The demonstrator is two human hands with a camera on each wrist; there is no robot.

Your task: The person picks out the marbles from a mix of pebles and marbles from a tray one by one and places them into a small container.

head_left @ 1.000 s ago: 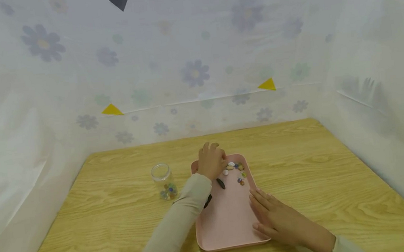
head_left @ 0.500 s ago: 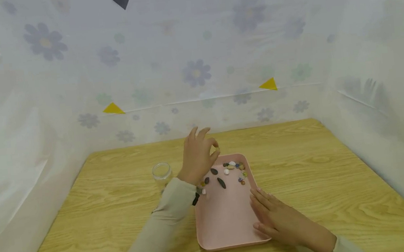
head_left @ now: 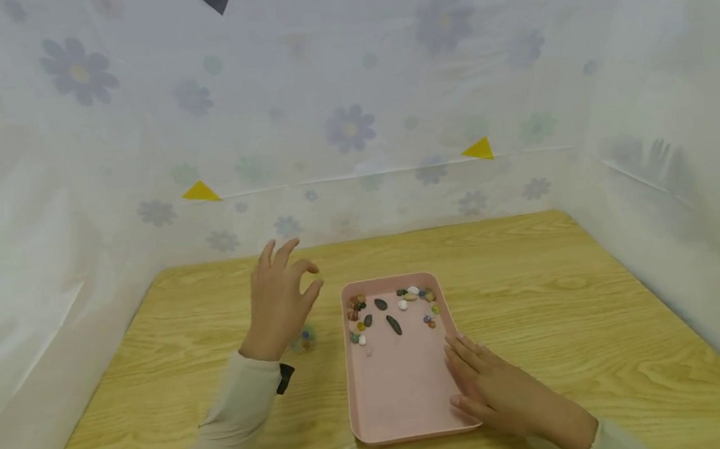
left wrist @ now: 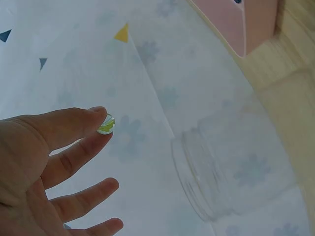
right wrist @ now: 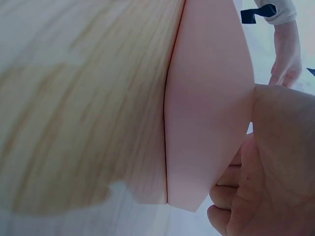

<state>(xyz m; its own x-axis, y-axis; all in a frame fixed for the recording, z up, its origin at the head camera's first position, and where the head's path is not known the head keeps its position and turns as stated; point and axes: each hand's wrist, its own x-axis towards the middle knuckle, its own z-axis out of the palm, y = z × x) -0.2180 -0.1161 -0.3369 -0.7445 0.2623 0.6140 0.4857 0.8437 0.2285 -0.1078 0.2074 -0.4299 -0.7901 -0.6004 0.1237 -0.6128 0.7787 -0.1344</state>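
My left hand (head_left: 279,301) is raised over the table, left of the pink tray (head_left: 409,400). In the left wrist view its thumb and forefinger pinch a clear marble (left wrist: 107,125) with a yellow-green swirl, the other fingers spread. A clear glass jar (left wrist: 231,172) stands beyond the fingertips there. In the head view that hand covers most of the jar, and several marbles (head_left: 304,338) show in its bottom. My right hand (head_left: 503,391) rests on the tray's right rim with fingers straight. The right wrist view shows it against the tray's outer wall (right wrist: 206,98).
Small stones and marbles lie in the tray's far half: a cluster (head_left: 355,308) at the left corner, another group (head_left: 415,293) at the right, and dark oval stones (head_left: 393,324) between. White flowered sheets (head_left: 345,74) enclose the wooden table (head_left: 568,291) at back and sides.
My left hand has lifted out of the tray's far left corner with the marble and moved left to the jar, uncovering the stones there. The right hand stays on the rim.
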